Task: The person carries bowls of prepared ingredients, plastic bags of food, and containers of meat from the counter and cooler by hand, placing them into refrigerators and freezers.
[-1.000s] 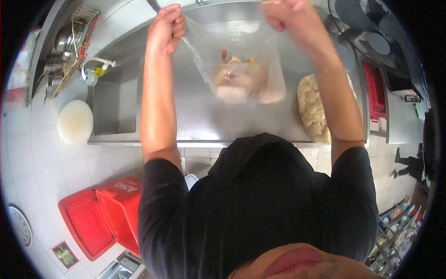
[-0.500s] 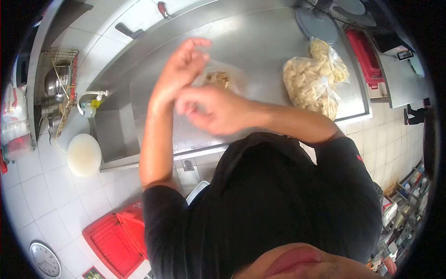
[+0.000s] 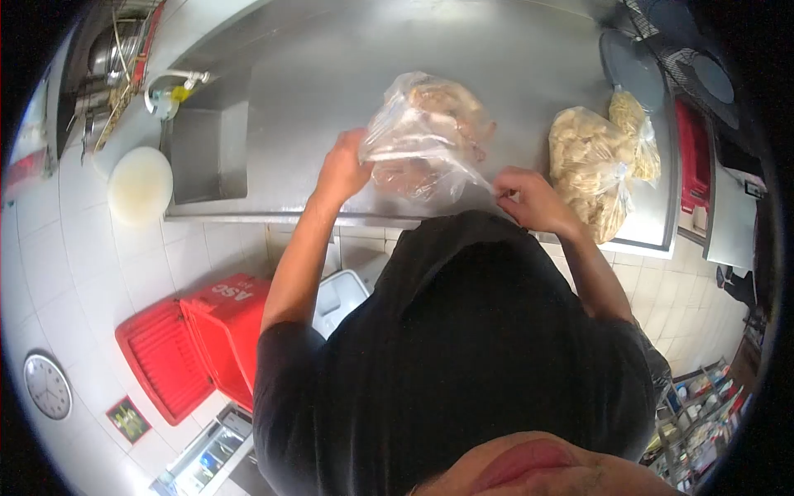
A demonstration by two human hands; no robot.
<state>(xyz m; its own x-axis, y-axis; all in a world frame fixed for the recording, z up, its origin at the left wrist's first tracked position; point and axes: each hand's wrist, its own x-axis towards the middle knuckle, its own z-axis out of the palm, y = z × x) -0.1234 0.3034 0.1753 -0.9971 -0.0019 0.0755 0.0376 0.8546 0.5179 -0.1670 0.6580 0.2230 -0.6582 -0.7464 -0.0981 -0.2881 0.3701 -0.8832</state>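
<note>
One held bag (image 3: 426, 124), steel counter (image 3: 302, 99), white tiles (image 3: 87, 269)

Bag (image 3: 423, 124), centre: thin clear plastic, wrinkled, glossy. Counter (image 3: 306, 91): smooth metal, soft sheen. Shirt (image 3: 504, 347), near: matt cloth. Bin (image 3: 227, 310), near left: smooth plastic, ribbed lid (image 3: 165, 360).

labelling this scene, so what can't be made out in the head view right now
In the head view:
Person's bare left hand: fingertips hidden by the crumpled clear plastic bag.
Brownish contents: exact pieces obscured by the bag's folds and glare.
White round-cornered plastic tub: partly covered by the black short-sleeved shirt.
Small multicoloured items at lower right: too small and blurred to identify.
</note>
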